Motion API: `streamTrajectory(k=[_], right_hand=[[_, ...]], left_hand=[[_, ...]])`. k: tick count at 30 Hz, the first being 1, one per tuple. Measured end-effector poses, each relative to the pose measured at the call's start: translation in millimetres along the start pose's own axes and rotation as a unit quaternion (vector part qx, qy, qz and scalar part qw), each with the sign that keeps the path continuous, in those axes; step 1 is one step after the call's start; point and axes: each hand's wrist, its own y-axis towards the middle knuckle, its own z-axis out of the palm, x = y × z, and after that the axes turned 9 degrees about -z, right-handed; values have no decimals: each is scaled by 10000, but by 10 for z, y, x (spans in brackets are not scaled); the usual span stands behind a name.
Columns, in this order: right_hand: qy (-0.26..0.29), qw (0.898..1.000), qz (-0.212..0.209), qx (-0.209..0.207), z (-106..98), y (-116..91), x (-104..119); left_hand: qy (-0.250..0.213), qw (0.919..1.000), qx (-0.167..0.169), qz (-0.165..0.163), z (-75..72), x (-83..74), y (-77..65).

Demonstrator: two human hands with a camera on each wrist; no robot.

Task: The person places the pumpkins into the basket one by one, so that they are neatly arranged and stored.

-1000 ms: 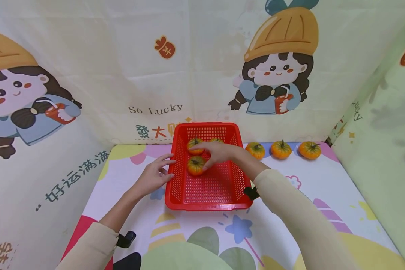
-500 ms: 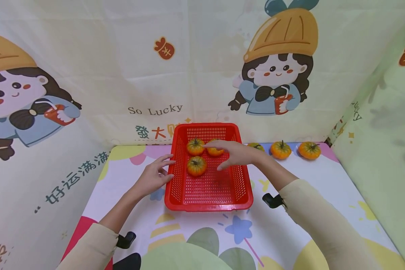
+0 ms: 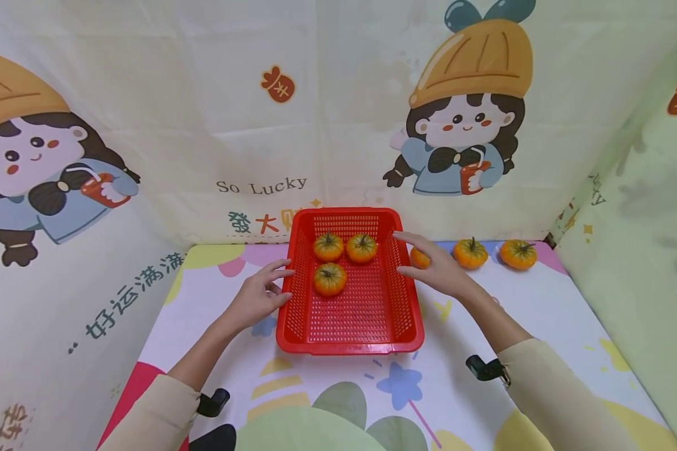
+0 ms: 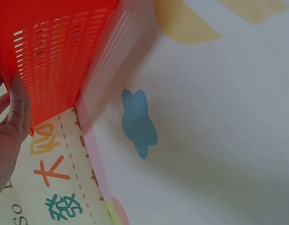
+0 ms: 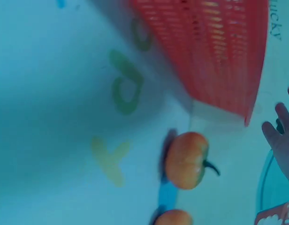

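My left hand (image 3: 255, 299) rests at the left rim of a red perforated plastic basket (image 3: 350, 346). Its fingers lie loosely spread against the rim; in the left wrist view, fingers (image 4: 18, 110) touch the outer wall. Inside the basket sit three small orange-and-green pumpkins: back left (image 3: 328, 247), back right (image 3: 362, 248) and middle left (image 3: 330, 279). My right hand (image 3: 437, 268) hovers just past the basket's right rim, thumb and fingers apart, holding nothing. It partly hides another pumpkin (image 3: 419, 257), which also shows in the right wrist view (image 5: 186, 160).
Two more pumpkins stand in a row at the table's back right, one nearer (image 3: 471, 254) and one farther (image 3: 518, 254). A patterned cloth covers the table (image 3: 541, 307). Printed cloth walls (image 3: 350, 125) close off the back and sides.
My right hand has moved right, from above the pumpkins in the basket to beyond its right rim. All three pumpkins inside are now uncovered. My left hand has stayed at the left rim.
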Motion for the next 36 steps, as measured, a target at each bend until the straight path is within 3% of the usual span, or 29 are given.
streamTrajectory(k=[4, 8, 15, 21, 30, 36], right_hand=[[-59, 9986, 141, -512, -5, -124, -195], [-218, 9972, 159, -692, -21, -181, -367], [-447, 9951, 406, -787, -99, -151, -599], [-300, 9906, 1050, -823, -162, -98, -724], [-136, 9860, 1485, -752, -130, -8, -916], [-84, 9795, 1865, -752, -60, 35, -1030]], left_hand=[[-91, 10000, -12, 4, 15, 8, 4], [-140, 9999, -22, 34, 25, 13, 4], [-327, 9994, -49, 27, 52, 19, -2], [-500, 9987, -65, 38, 59, 50, -5], [-768, 9969, -132, -45, 82, 69, -7], [-835, 9965, -108, -1, 67, -99, -81]])
